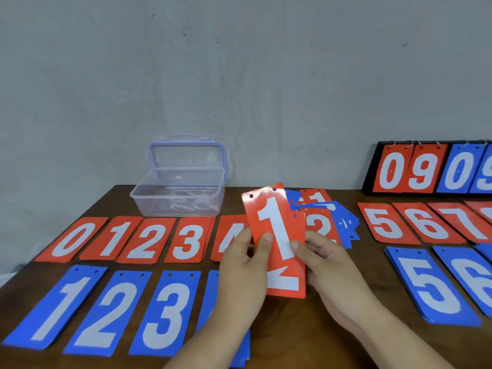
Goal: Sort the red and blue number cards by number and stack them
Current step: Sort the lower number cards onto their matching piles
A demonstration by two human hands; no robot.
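My left hand [243, 265] pinches a red card with a white 1 [271, 222], held above the table centre. Behind it my right hand [327, 267] holds another red card [286, 283] whose lower white digit shows. On the table lie red piles 0 [72, 239], 1 [114, 239], 2 [145, 241], 3 [189, 241] and 4 [230, 235], then 5 [386, 223], 6 [426, 223] and 7 [463, 222]. Blue piles 1 [58, 304], 2 [106, 312], 3 [166, 312], 5 [428, 286] and 6 [471, 280] form the near row. An unsorted heap [330, 217] sits behind my hands.
An open clear plastic box [178, 193] stands at the table's back edge by the grey wall. A black flip scoreboard [431, 169] showing 0 9 0 9 leans at the back right. My left forearm covers a blue pile [210, 286].
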